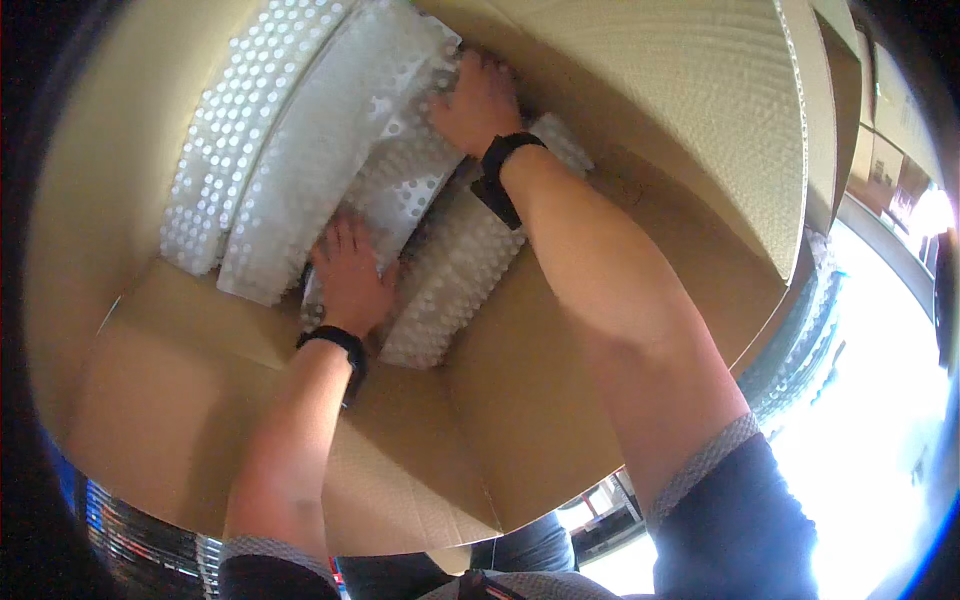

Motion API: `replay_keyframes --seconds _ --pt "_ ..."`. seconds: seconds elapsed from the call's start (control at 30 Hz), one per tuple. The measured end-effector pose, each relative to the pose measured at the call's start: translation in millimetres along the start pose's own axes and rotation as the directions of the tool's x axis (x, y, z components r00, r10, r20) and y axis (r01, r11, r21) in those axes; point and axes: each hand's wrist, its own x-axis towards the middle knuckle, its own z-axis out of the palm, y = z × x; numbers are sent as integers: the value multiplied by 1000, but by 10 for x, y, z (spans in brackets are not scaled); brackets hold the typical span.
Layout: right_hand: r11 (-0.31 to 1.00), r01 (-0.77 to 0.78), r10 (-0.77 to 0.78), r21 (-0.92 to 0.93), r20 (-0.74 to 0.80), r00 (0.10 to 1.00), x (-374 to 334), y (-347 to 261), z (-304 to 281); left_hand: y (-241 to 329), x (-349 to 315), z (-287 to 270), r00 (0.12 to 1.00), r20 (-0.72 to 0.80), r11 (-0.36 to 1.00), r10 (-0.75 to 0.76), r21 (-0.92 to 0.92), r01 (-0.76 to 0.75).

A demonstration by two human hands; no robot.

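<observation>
Positioning, seemingly, a wrapped pack (408,195) at 11 o'clock in the box (180,360), left hand (352,282) at its seven o'clock end, right hand (480,108) at one, fingers spread wide; the next move calls for even pressure.

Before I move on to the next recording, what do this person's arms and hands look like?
The left hand and right hand are ungloved. Each wrist wears a black band; the right one has a flat dark piece beside it. Dark sleeves end in grey textured cuffs, leaving the forearms bare.
</observation>
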Motion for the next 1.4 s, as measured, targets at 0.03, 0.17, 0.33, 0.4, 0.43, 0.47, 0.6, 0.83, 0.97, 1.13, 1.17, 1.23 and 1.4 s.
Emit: replay_keyframes --seconds 0.03,0.17,0.33,0.4,0.43,0.47,0.6,0.83,0.97,1.13,1.17,1.23,1.4 --pt "997 -62 56 38 155 986 -1 -165 -202 -94 -53 -116 995 77 998 59 19 -61" --pt "983 -138 127 119 98 987 -162 -99 -367 -107 -54 -114 980 146 989 137 38 -144" --pt "999 26 -30 -28 -144 989 -423 -80 -264 -154 0 -112 982 122 989 145 2 -147" --pt "996 51 -67 -75 -228 971 -568 -220 -288 -172 -21 -115 981 141 990 137 -3 -138" --pt "980 173 -183 -97 -102 978 -627 -241 -234 -151 -11 -138 980 156 990 120 60 -130" --pt "951 292 -291 -101 27 956 -677 -262 -183 -132 -6 -178 980 170 984 102 126 -124" --pt "983 176 -180 56 99 979 -858 -103 -75 226 -66 -346 969 137 950 205 209 -231" --pt "922 377 -329 -85 335 883 -919 232 -257 577 -496 -218 758 223 757 612 110 -644" --pt "848 495 -401 -189 381 833 -737 788 -173 655 -652 8 661 412 590 627 304 -749" --pt "823 488 -223 -291 626 747 -610 344 -166 522 -518 199 720 420 656 552 314 -686" --pt "811 497 -249 -308 589 769 -627 289 -164 472 -547 172 715 412 662 564 292 -691" --pt "757 559 -363 -338 495 790 -647 391 -106 424 -562 203 685 448 626 575 299 -721" --pt "754 536 -146 -379 699 700 -703 335 -232 606 -664 88 683 405 584 607 356 -730"
